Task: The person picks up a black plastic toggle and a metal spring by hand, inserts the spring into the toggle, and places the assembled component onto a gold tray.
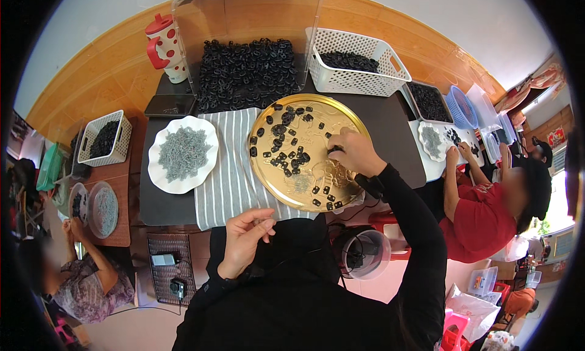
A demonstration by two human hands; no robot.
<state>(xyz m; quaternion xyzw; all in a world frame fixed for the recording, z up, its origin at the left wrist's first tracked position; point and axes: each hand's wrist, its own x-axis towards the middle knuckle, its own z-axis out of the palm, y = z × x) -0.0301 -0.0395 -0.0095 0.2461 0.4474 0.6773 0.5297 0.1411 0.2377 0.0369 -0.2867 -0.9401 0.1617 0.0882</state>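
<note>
Black clothing (pixel 274 314) on the wearer's chest and arms fills the space nearest the camera, just short of a round gold tray (pixel 335 114), the landmark here. The right hand (pixel 361 153) reaches over the right part of the tray, thumb and fingers pinched on a small black piece (pixel 335 148). The left hand (pixel 247 238) is apart from it, just off the tray's near left edge, thumb and fingertips drawn close together; whether they hold anything, I cannot tell. Loose black parts (pixel 278 130) lie scattered on the tray, mostly on its left half, with a little heap of silvery bits (pixel 300 183) toward its near side. Left of the tray, partly under it, is a grey-and-white striped cloth (pixel 222 195); farther left, a white scalloped plate (pixel 159 179) heaped with small grey pieces (pixel 184 153). Beyond the tray stand a clear bin (pixel 244 16) of black parts and a white perforated basket (pixel 359 83). Well right of the tray, a co-worker in red (pixel 487 217) sits.
</note>
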